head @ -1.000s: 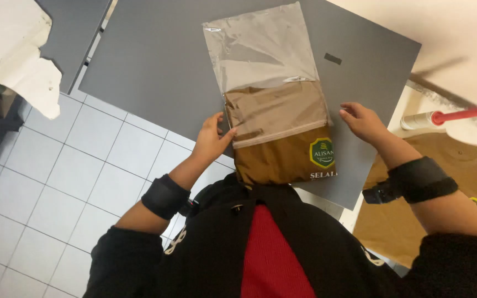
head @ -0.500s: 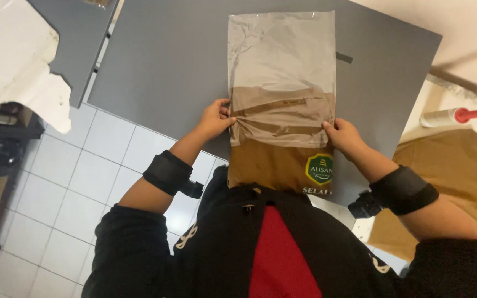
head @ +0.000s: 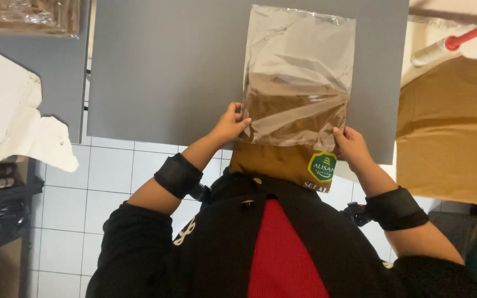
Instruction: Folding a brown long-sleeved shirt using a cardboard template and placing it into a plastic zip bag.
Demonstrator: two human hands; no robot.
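Both hands pinch the clear plastic bag at its open end: my left hand has a closed grip on the left edge, my right hand on the right edge. A folded brown garment sits partway inside, its lower part sticking out toward me. Bag lies flat on the grey bench. Another brown garment lies right of it.

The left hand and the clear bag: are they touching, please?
Touching. The head view shows the left hand pinching the clear bag's open edge, fingers on the plastic, with brown cloth partly inside.
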